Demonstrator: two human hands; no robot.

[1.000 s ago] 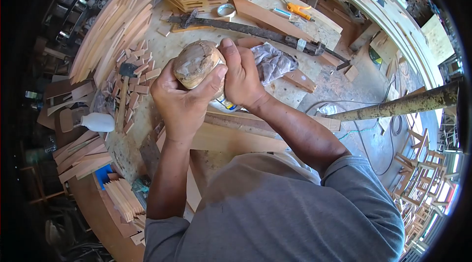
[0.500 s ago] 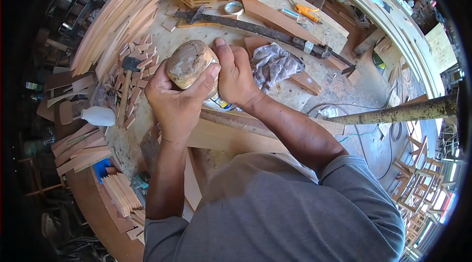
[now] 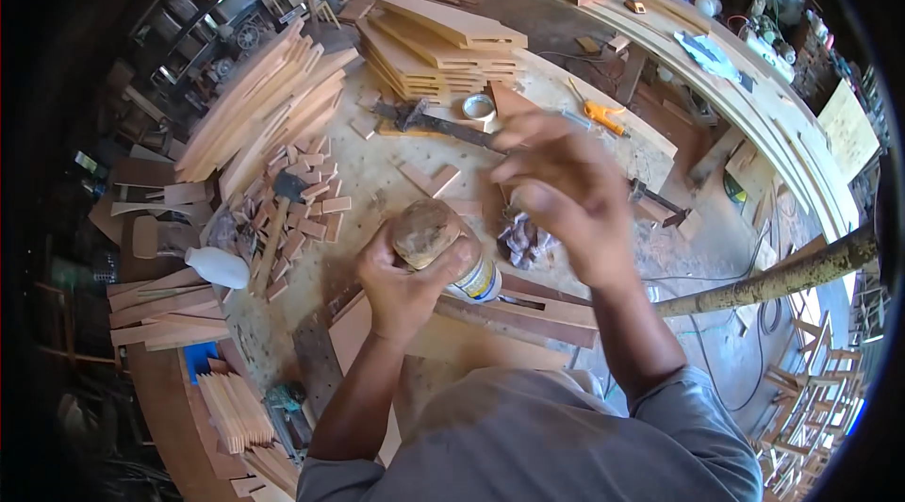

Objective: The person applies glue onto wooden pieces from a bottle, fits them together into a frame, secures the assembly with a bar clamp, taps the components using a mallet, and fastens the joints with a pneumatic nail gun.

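Observation:
My left hand (image 3: 403,283) is wrapped round a can (image 3: 426,230) with a brown, crusted top and a blue, white and yellow label on its side. The can is tilted, its top towards me. Apart from the can, to its right, my right hand (image 3: 577,205) is raised over the bench with its fingers spread and curved, blurred by motion; I see nothing in it. Below the right hand lies a crumpled, stained rag (image 3: 526,244), partly hidden. A slotted wooden piece (image 3: 528,306) lies close beneath the can.
A bar clamp (image 3: 448,127) lies across the bench, near a roll of tape (image 3: 479,108) and an orange glue gun (image 3: 603,115). Leftward are a hammer (image 3: 273,243), small wood blocks (image 3: 316,210) and a white bottle (image 3: 219,266). A pole (image 3: 773,276) juts in from the right.
My right hand has let go of the can and moved away to the right. The left hand still grips the can, now lower in view. The view has tilted upward, showing more background.

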